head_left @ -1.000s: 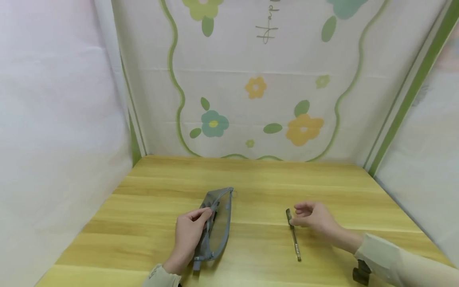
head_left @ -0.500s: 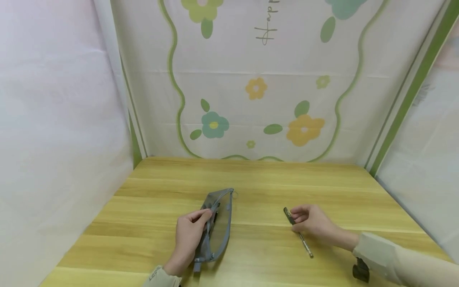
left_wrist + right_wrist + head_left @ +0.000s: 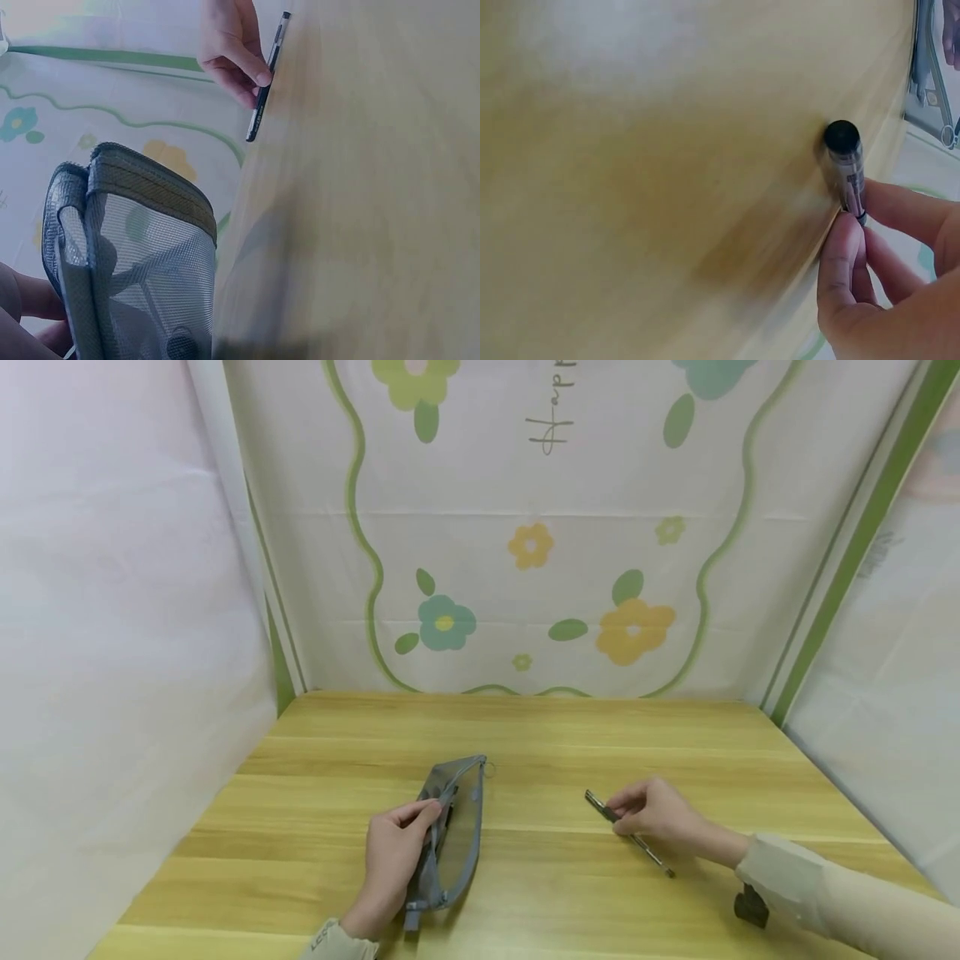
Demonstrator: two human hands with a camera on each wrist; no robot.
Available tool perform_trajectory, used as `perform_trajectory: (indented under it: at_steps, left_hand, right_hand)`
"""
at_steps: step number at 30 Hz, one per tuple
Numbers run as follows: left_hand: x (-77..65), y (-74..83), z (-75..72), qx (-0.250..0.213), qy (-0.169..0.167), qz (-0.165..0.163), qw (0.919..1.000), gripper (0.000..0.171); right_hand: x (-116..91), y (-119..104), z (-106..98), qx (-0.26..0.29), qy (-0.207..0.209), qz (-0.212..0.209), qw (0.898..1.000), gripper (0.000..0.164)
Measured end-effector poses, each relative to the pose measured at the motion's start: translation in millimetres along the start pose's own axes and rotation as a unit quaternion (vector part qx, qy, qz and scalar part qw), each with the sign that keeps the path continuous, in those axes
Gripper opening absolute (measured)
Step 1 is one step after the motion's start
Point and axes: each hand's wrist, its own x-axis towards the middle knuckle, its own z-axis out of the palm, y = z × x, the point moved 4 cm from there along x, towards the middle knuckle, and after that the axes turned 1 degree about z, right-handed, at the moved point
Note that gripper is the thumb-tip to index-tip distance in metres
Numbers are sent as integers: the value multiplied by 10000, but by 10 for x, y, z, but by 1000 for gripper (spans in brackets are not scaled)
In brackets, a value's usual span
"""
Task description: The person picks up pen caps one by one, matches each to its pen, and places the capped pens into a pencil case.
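In the head view my left hand (image 3: 396, 853) pinches the near side of a grey mesh zip pouch (image 3: 453, 768), which stands with its mouth spread. A dark slim item (image 3: 448, 823) shows inside it; its kind is unclear. To the right, my right hand (image 3: 663, 817) pinches a pen (image 3: 651, 852) around its middle, between thumb and fingers. The pen slants, its far end pointing up-left in the head view. From the right wrist, the pen's black end (image 3: 843, 138) points toward the camera. Whether the pen still touches the table cannot be told.
A wood-grain table (image 3: 555, 893) lies under both hands. White cloth with printed flowers (image 3: 636, 631) hangs behind it, and plain pale cloth (image 3: 127, 652) flanks the sides. The pouch has a small ring (image 3: 490, 769) at its far corner.
My right hand has taken hold of the pen, which has swung from near upright in the view to a slant, its lower end moving right. My left hand and the pouch stay put.
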Motion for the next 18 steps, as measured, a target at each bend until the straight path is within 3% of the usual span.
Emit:
perform_trajectory:
  at_steps: [18]
  left_hand:
    - [-25,-4,10,-55,55,-91,9999,19]
  right_hand:
    - [32,20,-6,-352,-60,-250,9990,24]
